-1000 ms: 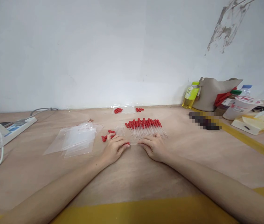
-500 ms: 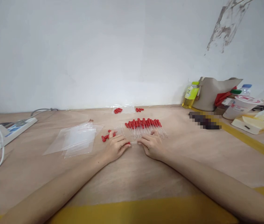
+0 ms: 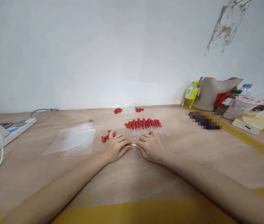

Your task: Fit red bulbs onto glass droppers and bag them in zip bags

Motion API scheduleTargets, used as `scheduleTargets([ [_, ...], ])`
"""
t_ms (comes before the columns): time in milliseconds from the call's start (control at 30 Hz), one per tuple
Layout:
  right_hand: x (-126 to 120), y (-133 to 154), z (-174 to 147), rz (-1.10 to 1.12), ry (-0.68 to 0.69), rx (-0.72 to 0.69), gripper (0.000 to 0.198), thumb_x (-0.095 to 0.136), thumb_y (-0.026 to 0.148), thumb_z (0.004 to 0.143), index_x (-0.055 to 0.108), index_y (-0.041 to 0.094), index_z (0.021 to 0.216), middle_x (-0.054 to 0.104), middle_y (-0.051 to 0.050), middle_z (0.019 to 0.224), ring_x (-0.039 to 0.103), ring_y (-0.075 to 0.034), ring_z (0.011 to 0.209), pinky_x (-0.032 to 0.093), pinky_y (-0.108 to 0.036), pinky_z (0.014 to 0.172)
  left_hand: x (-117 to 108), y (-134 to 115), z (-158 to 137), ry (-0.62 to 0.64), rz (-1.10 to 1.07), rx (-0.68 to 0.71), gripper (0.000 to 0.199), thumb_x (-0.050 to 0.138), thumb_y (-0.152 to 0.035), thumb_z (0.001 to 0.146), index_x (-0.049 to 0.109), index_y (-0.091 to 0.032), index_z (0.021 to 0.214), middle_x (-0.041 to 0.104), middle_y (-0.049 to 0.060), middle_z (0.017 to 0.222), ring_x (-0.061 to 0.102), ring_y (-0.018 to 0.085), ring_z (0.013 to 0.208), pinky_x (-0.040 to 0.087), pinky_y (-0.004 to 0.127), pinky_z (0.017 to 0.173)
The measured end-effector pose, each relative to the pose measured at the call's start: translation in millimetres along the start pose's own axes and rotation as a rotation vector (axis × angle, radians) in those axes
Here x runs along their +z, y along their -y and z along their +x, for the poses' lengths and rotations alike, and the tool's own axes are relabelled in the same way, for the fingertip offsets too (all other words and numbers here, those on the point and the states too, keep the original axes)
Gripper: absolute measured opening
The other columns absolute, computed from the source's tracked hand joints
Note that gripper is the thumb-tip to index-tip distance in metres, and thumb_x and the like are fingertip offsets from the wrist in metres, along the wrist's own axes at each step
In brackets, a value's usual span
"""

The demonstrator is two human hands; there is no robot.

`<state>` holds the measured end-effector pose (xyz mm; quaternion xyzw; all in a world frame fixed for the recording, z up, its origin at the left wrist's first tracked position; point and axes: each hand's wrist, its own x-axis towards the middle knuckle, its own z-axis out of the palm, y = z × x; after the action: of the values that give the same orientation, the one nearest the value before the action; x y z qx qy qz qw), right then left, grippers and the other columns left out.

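Observation:
My left hand (image 3: 116,147) pinches a red rubber bulb (image 3: 128,144), most of it hidden by the fingers. My right hand (image 3: 151,146) is closed on a clear glass dropper tube (image 3: 133,145), whose end meets the bulb between the two hands. Just beyond my right hand lies a row of droppers (image 3: 143,123) with red bulbs at their far ends. Loose red bulbs (image 3: 106,137) and several bare glass tubes (image 3: 120,129) rest beyond my left hand.
Clear zip bags (image 3: 78,140) lie to the left, near a white power strip (image 3: 20,130) with cables. Red bulbs in a bag (image 3: 128,109) sit by the wall. On the right stand a yellow drink bottle (image 3: 190,95), a grey bag (image 3: 208,95), a cup (image 3: 240,109) and a tissue pack (image 3: 251,123).
My right hand has shifted slightly left, toward my left hand. The gap between the hands is narrower, and less of the glass tube shows.

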<state>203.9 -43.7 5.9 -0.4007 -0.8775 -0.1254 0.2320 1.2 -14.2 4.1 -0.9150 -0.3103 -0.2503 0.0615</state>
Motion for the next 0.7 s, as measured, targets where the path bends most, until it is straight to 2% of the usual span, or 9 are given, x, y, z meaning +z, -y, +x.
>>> scheduleTargets([
  [67,-9,-1,3,-0.029,0.045,0.050,0.023,0.041,0.022,0.084,0.063,0.018,0.077,0.062,-0.007,0.081,0.049,-0.017,0.078,0.021,-0.034,0.075,-6,3,-1,-0.040,0.016,-0.038,0.026,0.050,-0.039,0.081,0.058,-0.025,0.102,0.062,0.005,0.099,0.053,0.021,0.094,0.019,0.044,0.096],
  [133,-15,-6,8,-0.017,0.076,0.171,0.023,0.042,0.023,0.083,0.063,0.018,0.076,0.062,-0.007,0.080,0.050,-0.016,0.077,0.023,-0.032,0.073,-11,13,-3,-0.117,0.045,-0.124,0.031,0.052,-0.041,0.079,0.056,-0.025,0.106,0.060,0.005,0.104,0.052,0.022,0.096,0.018,0.044,0.096],
  [200,-17,-14,16,0.040,0.104,0.326,0.024,0.042,0.025,0.083,0.063,0.018,0.075,0.063,-0.005,0.076,0.053,-0.016,0.073,0.026,-0.030,0.070,-14,28,-7,-0.215,0.077,-0.258,0.021,0.049,-0.037,0.081,0.060,-0.023,0.092,0.062,0.004,0.096,0.053,0.021,0.092,0.020,0.044,0.095],
  [267,-13,-23,29,0.114,0.132,0.456,0.026,0.041,0.027,0.083,0.063,0.018,0.072,0.064,-0.005,0.073,0.054,-0.015,0.068,0.029,-0.027,0.063,-15,46,-11,-0.300,0.107,-0.404,0.023,0.047,-0.035,0.082,0.059,-0.020,0.068,0.063,0.003,0.083,0.055,0.020,0.085,0.024,0.043,0.091],
  [300,-10,-26,36,0.142,0.143,0.502,0.028,0.040,0.028,0.083,0.062,0.017,0.071,0.064,-0.005,0.071,0.055,-0.015,0.066,0.030,-0.025,0.060,-15,54,-14,-0.330,0.116,-0.458,0.024,0.047,-0.034,0.082,0.057,-0.019,0.066,0.062,0.003,0.082,0.055,0.021,0.085,0.026,0.043,0.089],
  [367,-1,-28,52,0.162,0.170,0.573,0.030,0.039,0.029,0.083,0.062,0.016,0.067,0.064,-0.006,0.070,0.056,-0.015,0.064,0.031,-0.025,0.056,-13,68,-18,-0.368,0.098,-0.512,0.017,0.045,-0.031,0.082,0.057,-0.019,0.079,0.061,0.004,0.087,0.054,0.022,0.087,0.032,0.041,0.085],
  [467,15,-22,74,0.110,0.179,0.657,0.028,0.041,0.030,0.081,0.063,0.015,0.072,0.065,-0.009,0.076,0.058,-0.018,0.070,0.034,-0.026,0.060,-9,78,-22,-0.342,0.010,-0.509,0.024,0.043,-0.031,0.082,0.051,-0.017,0.100,0.060,0.007,0.095,0.054,0.022,0.091,0.039,0.036,0.081],
  [600,30,-6,92,0.027,0.153,0.705,0.028,0.042,0.030,0.079,0.064,0.013,0.083,0.065,-0.013,0.086,0.059,-0.023,0.082,0.032,-0.036,0.078,-5,77,-24,-0.257,-0.024,-0.478,0.025,0.042,-0.036,0.084,0.052,-0.018,0.097,0.057,0.007,0.099,0.052,0.021,0.095,0.041,0.035,0.083],
  [700,35,-1,98,0.018,0.180,0.710,0.029,0.043,0.031,0.078,0.064,0.012,0.083,0.065,-0.016,0.088,0.059,-0.024,0.082,0.027,-0.041,0.084,-4,75,-24,-0.218,-0.034,-0.465,0.027,0.041,-0.038,0.084,0.052,-0.018,0.098,0.057,0.006,0.099,0.053,0.021,0.095,0.042,0.033,0.081],
])
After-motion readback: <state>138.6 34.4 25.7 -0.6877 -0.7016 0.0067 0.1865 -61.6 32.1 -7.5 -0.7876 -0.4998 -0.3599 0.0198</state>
